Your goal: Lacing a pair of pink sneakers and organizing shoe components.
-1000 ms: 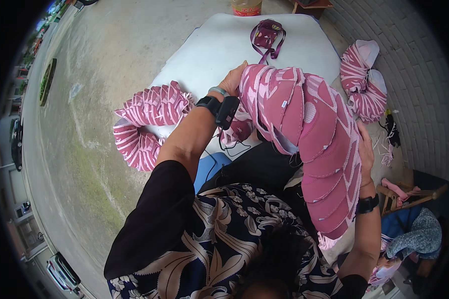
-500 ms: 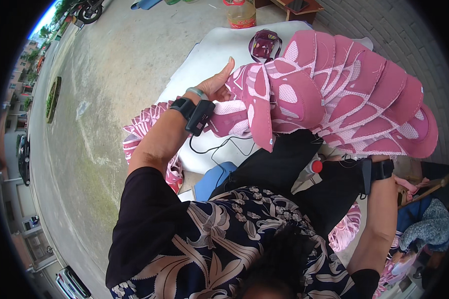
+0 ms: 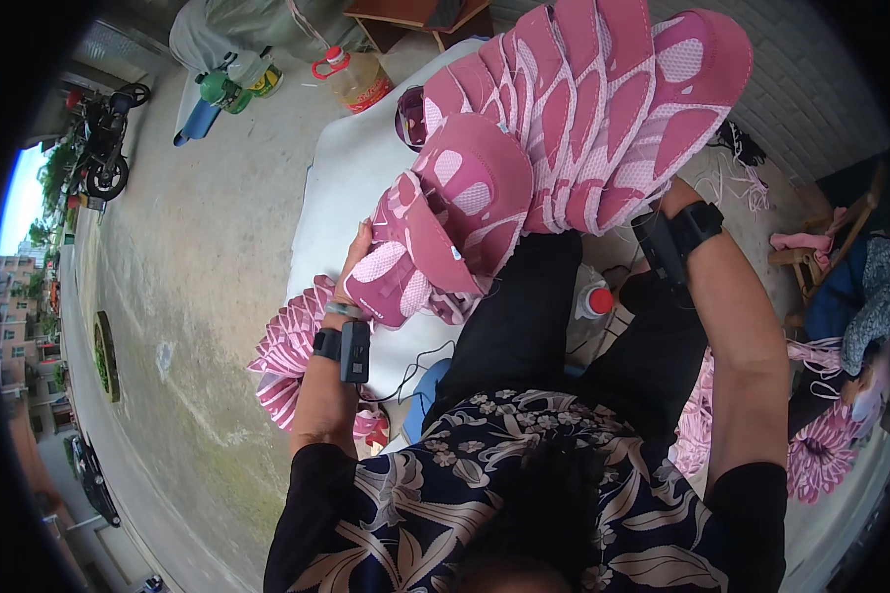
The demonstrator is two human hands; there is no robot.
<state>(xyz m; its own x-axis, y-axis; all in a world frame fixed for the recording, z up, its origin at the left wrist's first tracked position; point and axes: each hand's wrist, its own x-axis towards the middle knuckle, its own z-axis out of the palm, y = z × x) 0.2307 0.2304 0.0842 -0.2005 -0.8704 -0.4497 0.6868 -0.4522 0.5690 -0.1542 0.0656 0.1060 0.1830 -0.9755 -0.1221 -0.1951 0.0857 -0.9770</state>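
A long row of pink shoe uppers (image 3: 583, 109), nested one into another, stretches between my two hands above the white table. At its near left end my left hand (image 3: 358, 249) grips an upper, the thumb showing along its edge and the other fingers hidden behind the fabric. My right hand (image 3: 678, 198) is under the right part of the row and holds it up; its fingers are covered by the uppers. The toe of one upper (image 3: 480, 183) stands out from the rest near the left end.
Another bundle of pink uppers (image 3: 292, 341) lies beside my left forearm on the white tabletop (image 3: 331, 188). Beyond it stand a red-capped jug (image 3: 356, 79) and green bottles (image 3: 225, 91). A red-capped bottle (image 3: 593, 301) is between my legs. A wooden chair (image 3: 841, 247) with cloths stands at right.
The row of uppers has swung up and to the left, its far right end now raised. My right hand has risen with it; my left hand has moved left and nearer to me.
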